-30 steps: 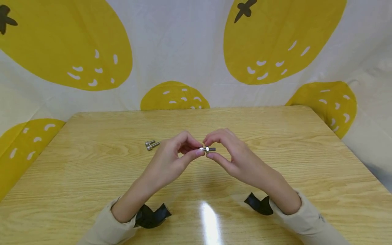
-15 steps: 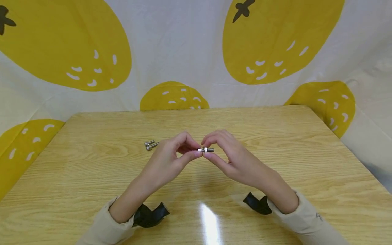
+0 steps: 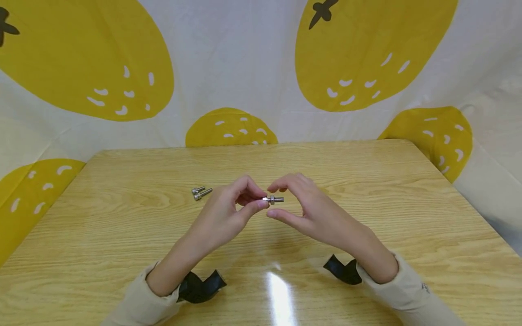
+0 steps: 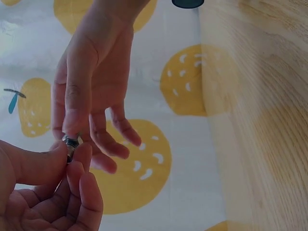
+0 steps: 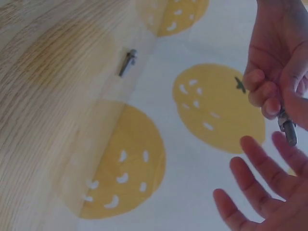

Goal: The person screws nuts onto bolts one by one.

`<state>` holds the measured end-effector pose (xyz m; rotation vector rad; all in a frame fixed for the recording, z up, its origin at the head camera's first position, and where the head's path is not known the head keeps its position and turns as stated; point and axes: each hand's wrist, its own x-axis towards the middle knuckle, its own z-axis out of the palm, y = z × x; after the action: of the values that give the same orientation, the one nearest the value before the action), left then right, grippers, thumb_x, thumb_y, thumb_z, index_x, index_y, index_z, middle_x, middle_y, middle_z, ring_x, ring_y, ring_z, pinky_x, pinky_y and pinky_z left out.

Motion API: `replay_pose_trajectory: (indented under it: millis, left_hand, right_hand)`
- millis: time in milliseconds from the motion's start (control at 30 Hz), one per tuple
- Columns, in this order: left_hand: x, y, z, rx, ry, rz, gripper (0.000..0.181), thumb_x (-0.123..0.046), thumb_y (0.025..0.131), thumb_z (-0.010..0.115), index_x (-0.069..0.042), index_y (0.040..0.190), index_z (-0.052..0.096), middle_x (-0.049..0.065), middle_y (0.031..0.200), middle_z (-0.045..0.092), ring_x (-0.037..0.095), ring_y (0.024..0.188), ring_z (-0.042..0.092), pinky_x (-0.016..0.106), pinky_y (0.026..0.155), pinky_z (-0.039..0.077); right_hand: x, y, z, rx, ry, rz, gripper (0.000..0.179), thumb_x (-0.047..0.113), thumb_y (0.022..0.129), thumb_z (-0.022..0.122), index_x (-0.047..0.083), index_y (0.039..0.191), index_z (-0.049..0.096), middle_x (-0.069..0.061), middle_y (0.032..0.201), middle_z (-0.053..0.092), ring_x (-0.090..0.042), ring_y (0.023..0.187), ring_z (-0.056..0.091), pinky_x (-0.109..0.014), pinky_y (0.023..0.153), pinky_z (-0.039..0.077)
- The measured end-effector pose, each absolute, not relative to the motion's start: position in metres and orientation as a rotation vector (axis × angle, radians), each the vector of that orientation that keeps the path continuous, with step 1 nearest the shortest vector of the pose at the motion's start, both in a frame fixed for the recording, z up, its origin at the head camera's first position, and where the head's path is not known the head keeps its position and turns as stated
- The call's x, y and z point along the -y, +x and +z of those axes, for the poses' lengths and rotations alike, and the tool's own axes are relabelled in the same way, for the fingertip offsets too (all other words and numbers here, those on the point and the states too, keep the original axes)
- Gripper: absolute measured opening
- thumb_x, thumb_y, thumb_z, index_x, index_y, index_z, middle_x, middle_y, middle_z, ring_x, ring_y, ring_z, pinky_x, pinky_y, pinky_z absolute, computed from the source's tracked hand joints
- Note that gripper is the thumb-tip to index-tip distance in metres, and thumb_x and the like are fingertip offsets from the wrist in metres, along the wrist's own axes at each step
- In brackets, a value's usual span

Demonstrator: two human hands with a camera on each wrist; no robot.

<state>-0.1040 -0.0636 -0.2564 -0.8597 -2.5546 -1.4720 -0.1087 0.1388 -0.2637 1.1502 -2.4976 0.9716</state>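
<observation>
My left hand (image 3: 228, 213) pinches a metal bolt (image 3: 279, 199) by its head end between thumb and fingers, the shank pointing right. A hex nut (image 3: 272, 199) sits partway along the threads. My right hand (image 3: 311, 208) is spread around the nut, thumb below and index finger above, with gaps to it in the head view. In the right wrist view the bolt's tip (image 5: 290, 136) sticks out of the left fist toward the right fingers. The left wrist view shows the bolt mostly hidden by fingers.
Two socket-head bolts (image 3: 202, 194) lie side by side on the wooden table (image 3: 122, 217), just left of the left hand. A white cloth (image 3: 228, 54) with yellow fruit prints hangs behind the table. Black straps (image 3: 200, 287) are on both wrists.
The right thumb and index finger were on the nut and have now spread apart, off it. The left hand still holds the bolt and has shifted only slightly.
</observation>
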Motion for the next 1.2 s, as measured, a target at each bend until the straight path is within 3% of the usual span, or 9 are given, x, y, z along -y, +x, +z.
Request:
replay_pose_trajectory:
  millis: [200,533,700,833,933,1200]
  left_hand:
    - [0.0644,-0.1041,-0.2561,2.539,-0.861,-1.493,0.01,-0.008,0.084,0.067,-0.005,0.091,0.06,0.002,0.086,0.068,0.006,0.071,0.062,0.024,0.066,0.053]
    - [0.0645,-0.1035,-0.2558,2.541,-0.844,-1.503,0.01,-0.009,0.084,0.068,-0.006,0.089,0.06,0.002,0.086,0.068,0.006,0.07,0.061,0.023,0.063,0.05]
    - [0.064,-0.1029,-0.2549,2.551,-0.832,-1.519,0.009,-0.011,0.085,0.067,-0.006,0.088,0.06,0.001,0.084,0.069,0.006,0.07,0.062,0.023,0.064,0.051]
    - [0.0646,-0.1032,-0.255,2.553,-0.834,-1.512,0.009,-0.009,0.085,0.066,-0.006,0.089,0.06,0.002,0.085,0.069,0.006,0.07,0.061,0.023,0.063,0.05]
    - [0.0648,-0.1032,-0.2547,2.548,-0.834,-1.512,0.009,-0.008,0.085,0.067,-0.005,0.089,0.06,0.002,0.085,0.069,0.007,0.07,0.061,0.023,0.063,0.05]
    - [0.0658,-0.1028,-0.2545,2.553,-0.824,-1.528,0.009,-0.01,0.085,0.067,-0.005,0.089,0.06,0.002,0.085,0.067,0.007,0.07,0.06,0.023,0.062,0.049]
  right_hand:
    - [-0.137,-0.1123,-0.266,2.314,1.259,0.986,0.022,0.012,0.088,0.064,0.007,0.107,0.054,0.0,0.107,0.058,-0.014,0.106,0.051,-0.03,0.092,0.043]
    - [-0.1359,-0.1119,-0.2675,2.326,1.245,0.996,0.011,0.018,0.094,0.055,0.01,0.101,0.059,0.001,0.105,0.059,-0.012,0.103,0.05,-0.028,0.087,0.044]
    - [-0.1368,-0.1093,-0.2666,2.438,1.166,0.971,0.018,0.02,0.098,0.047,0.013,0.094,0.063,0.003,0.106,0.058,-0.012,0.104,0.048,-0.029,0.085,0.043]
    - [-0.1381,-0.1086,-0.2653,2.471,1.14,0.983,0.017,0.024,0.095,0.054,0.013,0.105,0.061,0.003,0.11,0.057,-0.012,0.107,0.048,-0.032,0.089,0.043]
    - [-0.1377,-0.1096,-0.2647,2.418,1.176,1.0,0.028,0.022,0.089,0.064,0.011,0.113,0.056,0.001,0.113,0.055,-0.013,0.108,0.049,-0.033,0.093,0.043]
    - [-0.1351,-0.1115,-0.265,2.276,1.234,1.03,0.017,0.009,0.087,0.064,0.006,0.101,0.056,-0.003,0.112,0.055,-0.015,0.107,0.052,-0.028,0.092,0.044]
